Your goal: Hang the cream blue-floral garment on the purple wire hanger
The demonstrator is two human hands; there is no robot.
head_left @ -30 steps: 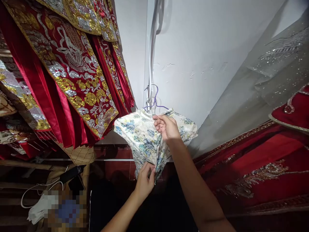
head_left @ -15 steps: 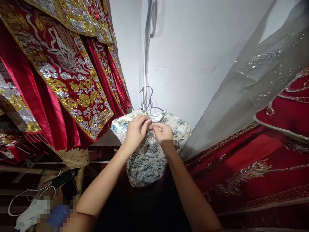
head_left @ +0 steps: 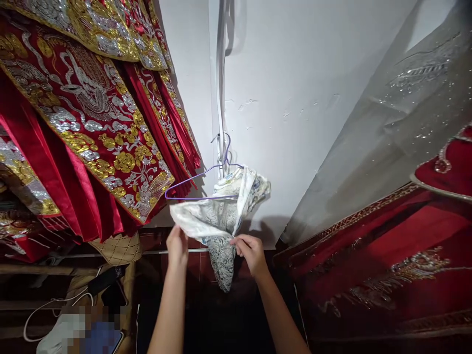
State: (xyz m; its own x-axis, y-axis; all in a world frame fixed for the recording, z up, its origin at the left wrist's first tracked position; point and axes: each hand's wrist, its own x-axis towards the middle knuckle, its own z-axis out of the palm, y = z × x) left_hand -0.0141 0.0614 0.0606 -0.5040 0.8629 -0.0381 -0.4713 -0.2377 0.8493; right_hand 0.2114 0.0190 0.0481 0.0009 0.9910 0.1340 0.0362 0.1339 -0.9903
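left hand (head_left: pixel 177 250) and right hand (head_left: pixel 251 253) are apart from each other, both at one floral garment (head_left: pixel 221 219) in the middle of the view. the left hand's fingertips touch the lower edge of its outspread pale part; i cannot tell how firmly they close on it. the right hand pinches the cloth's edge between thumb and fingers, and a patterned end dangles below.

at far left hangs a red robe (head_left: pixel 123 125) thick with gold and silver embroidery, pleated satin beside its panel. under it are a tan quilted piece (head_left: pixel 121 248), a dark phone (head_left: pixel 113 295) and a looping white cable (head_left: pixel 35 314).

next comes the purple hanger (head_left: pixel 202 198), its left end showing outside the cloth, its right shoulder under the garment. its hook stands beside a narrow white strip (head_left: pixel 221 88) running down the white wall (head_left: pixel 287 59).

further right, sheer pale fabric (head_left: pixel 363 140) with sparkles slopes down, and at the far right is red beaded cloth (head_left: pixel 424 223).
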